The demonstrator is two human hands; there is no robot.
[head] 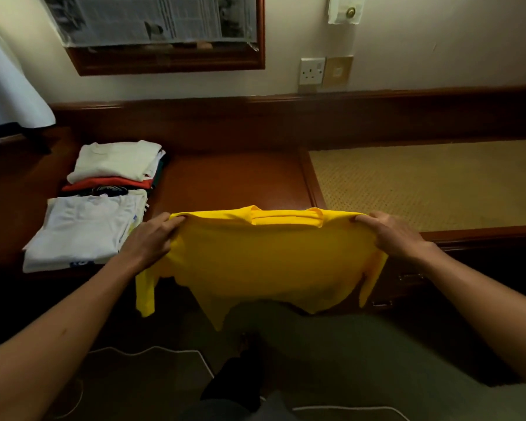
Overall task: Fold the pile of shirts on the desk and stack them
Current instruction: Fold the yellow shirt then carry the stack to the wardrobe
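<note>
my left hand [152,238] and right hand [392,235] grip the yellow shirt [268,262] mid-frame, fingers [176,221] curled on its shoulders; folded shirts [104,189] stacked left.

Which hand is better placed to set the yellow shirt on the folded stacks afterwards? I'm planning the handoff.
Left, probably. The left hand grips the yellow shirt right beside the folded stacks; the right hand grips the far shoulder, away from them.

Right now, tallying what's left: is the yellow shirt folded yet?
Not yet: the yellow shirt hangs spread between the left hand and right hand.
</note>
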